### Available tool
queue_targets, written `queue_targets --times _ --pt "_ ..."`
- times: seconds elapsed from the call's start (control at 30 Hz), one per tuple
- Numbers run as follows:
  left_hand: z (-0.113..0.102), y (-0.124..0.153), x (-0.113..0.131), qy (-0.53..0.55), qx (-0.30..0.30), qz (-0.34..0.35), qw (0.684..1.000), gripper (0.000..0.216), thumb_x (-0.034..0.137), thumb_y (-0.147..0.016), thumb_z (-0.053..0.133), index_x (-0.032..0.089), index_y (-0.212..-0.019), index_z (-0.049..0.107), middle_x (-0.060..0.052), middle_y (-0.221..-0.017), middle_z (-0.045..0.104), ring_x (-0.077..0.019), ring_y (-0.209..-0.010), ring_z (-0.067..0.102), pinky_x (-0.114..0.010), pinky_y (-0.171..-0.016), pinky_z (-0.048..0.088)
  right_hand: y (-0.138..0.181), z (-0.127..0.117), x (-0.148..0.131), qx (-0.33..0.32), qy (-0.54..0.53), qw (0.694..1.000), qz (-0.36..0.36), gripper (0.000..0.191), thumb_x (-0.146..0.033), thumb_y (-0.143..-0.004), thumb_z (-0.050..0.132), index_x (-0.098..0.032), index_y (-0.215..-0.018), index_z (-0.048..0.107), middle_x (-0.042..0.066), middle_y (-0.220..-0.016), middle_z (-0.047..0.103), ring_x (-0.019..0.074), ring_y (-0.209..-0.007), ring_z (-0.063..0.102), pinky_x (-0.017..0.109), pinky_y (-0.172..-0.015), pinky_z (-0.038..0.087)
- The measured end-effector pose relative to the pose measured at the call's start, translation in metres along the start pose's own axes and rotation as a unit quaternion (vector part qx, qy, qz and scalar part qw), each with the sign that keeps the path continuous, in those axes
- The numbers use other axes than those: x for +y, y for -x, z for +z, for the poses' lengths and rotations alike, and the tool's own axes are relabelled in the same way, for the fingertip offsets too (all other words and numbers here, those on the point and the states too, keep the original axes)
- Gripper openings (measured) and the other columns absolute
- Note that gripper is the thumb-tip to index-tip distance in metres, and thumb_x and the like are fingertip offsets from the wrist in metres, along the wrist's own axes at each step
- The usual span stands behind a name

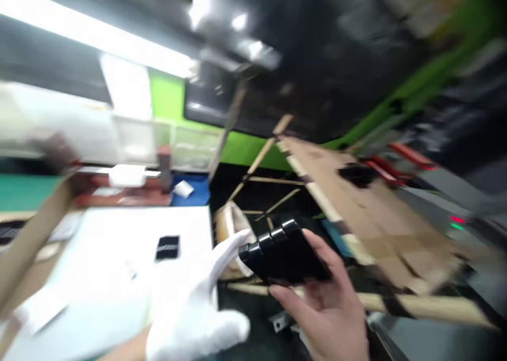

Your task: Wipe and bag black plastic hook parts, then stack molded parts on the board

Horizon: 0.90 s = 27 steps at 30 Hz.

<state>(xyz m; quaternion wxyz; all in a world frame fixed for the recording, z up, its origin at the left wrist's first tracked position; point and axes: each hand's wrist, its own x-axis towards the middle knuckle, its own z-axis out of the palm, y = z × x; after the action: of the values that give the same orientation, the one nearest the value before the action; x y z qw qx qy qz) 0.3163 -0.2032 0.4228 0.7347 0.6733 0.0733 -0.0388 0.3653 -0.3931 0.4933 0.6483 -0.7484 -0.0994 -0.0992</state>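
My right hand (336, 313), bare, grips several glossy black flat pieces (291, 260), which look stacked with their rounded edges stepped one behind another. The fingers and thumb close round their right and lower sides. My left hand (194, 319), in a white glove, is open with thumb and index finger spread. Its index fingertip is by the left end of the black pieces; I cannot tell whether it touches them. On the white table (114, 276) to the left lies a small black piece (167, 248) with pale streaks across it.
Right of my hands a cardboard-covered rack (348, 208) slopes on a frame of pale tubes. An open box (233, 218) stands just beyond my left fingertips. Red bins (122, 192) and a blue tray (194, 189) line the table's back. Motion blurs much of the view.
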Motion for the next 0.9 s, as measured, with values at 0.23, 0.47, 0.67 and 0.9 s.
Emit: queue_targets --times 0.23,0.47,0.67,0.9 --pt "-0.094 0.046 -0.065 0.352 0.076 -0.065 0.931 0.055 0.045 -0.080 0.079 0.015 -0.125 0.068 -0.015 -0.122 0.072 -0.0325 -0.115 0.067 -0.047 -0.104 0.053 0.125 0.167 0.068 -0.135 0.046 0.943 0.299 0.081 -0.047 -0.073 0.085 -0.023 -0.143 0.051 0.012 -0.136 0.063 0.0302 -0.124 0.062 0.045 -0.106 0.050" --pt "-0.146 0.104 -0.130 0.506 0.180 -0.166 0.827 0.050 0.036 -0.073 0.087 0.012 -0.114 0.073 -0.015 -0.119 0.073 -0.0325 -0.118 0.066 -0.047 -0.109 0.047 0.172 0.195 0.097 -0.333 0.294 0.887 0.125 0.075 -0.056 -0.083 0.075 -0.026 -0.146 0.050 0.011 -0.145 0.050 0.0319 -0.133 0.051 0.050 -0.113 0.043" --pt "-0.151 0.108 -0.140 0.508 0.237 -0.180 0.809 0.045 0.036 -0.070 0.089 0.010 -0.104 0.075 -0.013 -0.108 0.077 -0.0280 -0.104 0.071 -0.042 -0.103 0.051 0.192 0.212 0.106 -0.369 0.308 0.877 -0.021 0.081 -0.050 -0.090 0.070 -0.021 -0.157 0.033 0.016 -0.147 0.050 0.0310 -0.138 0.048 0.048 -0.111 0.046" --pt "-0.136 0.093 -0.150 0.467 0.241 -0.192 0.829 0.042 0.039 -0.075 0.084 0.010 -0.105 0.075 -0.015 -0.112 0.076 -0.0300 -0.104 0.071 -0.046 -0.101 0.054 0.192 0.204 0.130 -0.321 0.338 0.882 -0.062 0.078 -0.049 -0.091 0.070 -0.015 -0.154 0.039 0.017 -0.141 0.058 0.0305 -0.129 0.058 0.043 -0.105 0.051"
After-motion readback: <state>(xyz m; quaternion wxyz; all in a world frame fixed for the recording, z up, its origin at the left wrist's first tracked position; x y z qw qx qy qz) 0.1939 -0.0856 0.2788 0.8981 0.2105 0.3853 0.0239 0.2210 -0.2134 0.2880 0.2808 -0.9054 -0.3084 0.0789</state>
